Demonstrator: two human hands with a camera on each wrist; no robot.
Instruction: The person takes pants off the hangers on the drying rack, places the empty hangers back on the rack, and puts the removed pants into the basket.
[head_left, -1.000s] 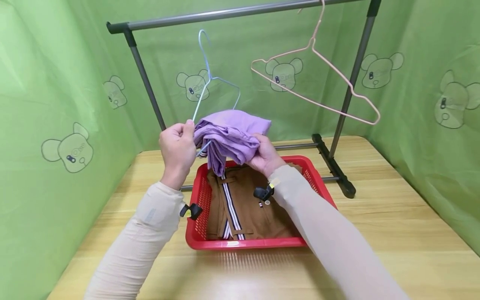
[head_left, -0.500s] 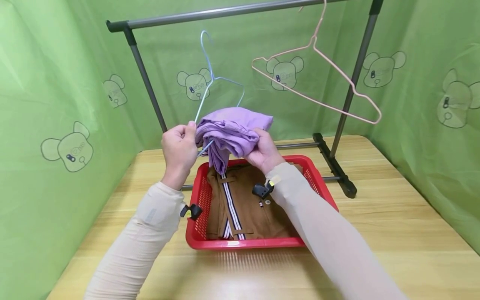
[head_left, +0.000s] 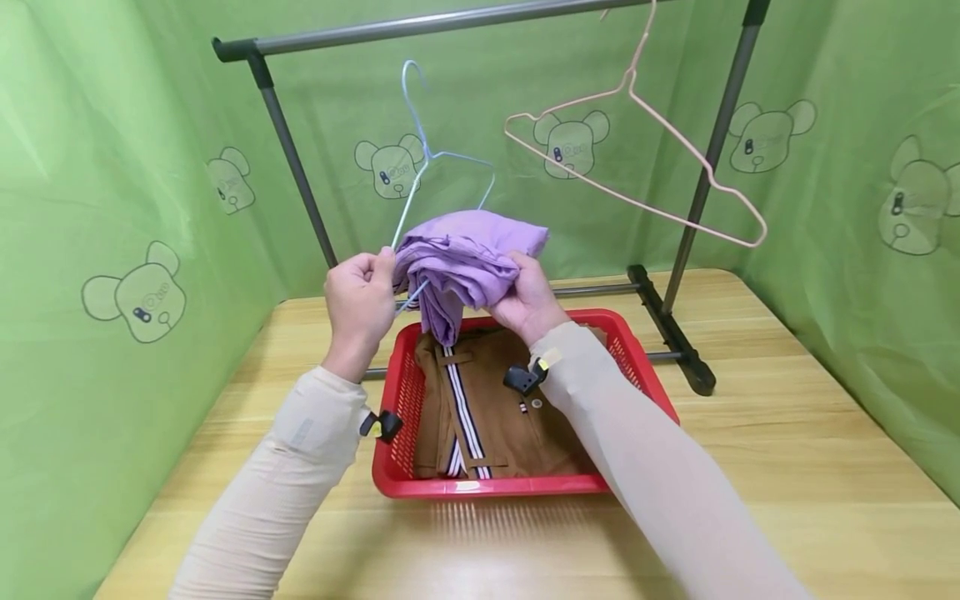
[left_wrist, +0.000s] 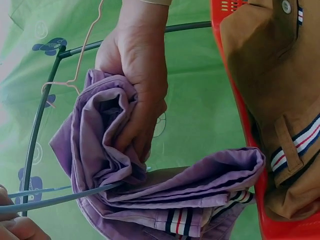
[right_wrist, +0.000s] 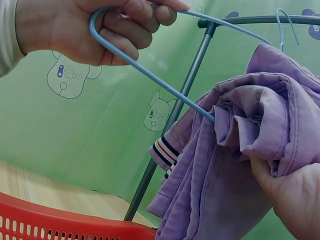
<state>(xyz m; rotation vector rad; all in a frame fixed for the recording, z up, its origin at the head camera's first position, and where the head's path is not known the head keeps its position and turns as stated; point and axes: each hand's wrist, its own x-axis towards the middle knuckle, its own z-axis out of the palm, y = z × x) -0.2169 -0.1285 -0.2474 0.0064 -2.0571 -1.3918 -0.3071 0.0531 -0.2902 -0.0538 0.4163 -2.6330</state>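
Observation:
My left hand (head_left: 362, 302) grips one end of a light blue wire hanger (head_left: 408, 200), whose hook points up. Over the hanger's lower bar lies a folded purple garment (head_left: 468, 258), with striped trim showing on its hanging part in the left wrist view. My right hand (head_left: 529, 298) holds the bunched cloth from the right, thumb on top in the head view. In the right wrist view, the hanger's bar (right_wrist: 155, 82) runs from the left hand's curled fingers into the folds. Below, brown clothing (head_left: 502, 400) with a navy and white stripe fills a red basket (head_left: 495, 487).
A grey metal rack (head_left: 420, 29) spans the back of the wooden table (head_left: 787, 467), its right foot (head_left: 675, 342) behind the basket. From its rail hangs a pink hanger (head_left: 600, 190). Green curtains (head_left: 82, 400) with bear drawings enclose the table on three sides.
Both hands, the hanger and the purple garment have shifted slightly to the right in the head view. The garment has risen a little, and both grips stay the same.

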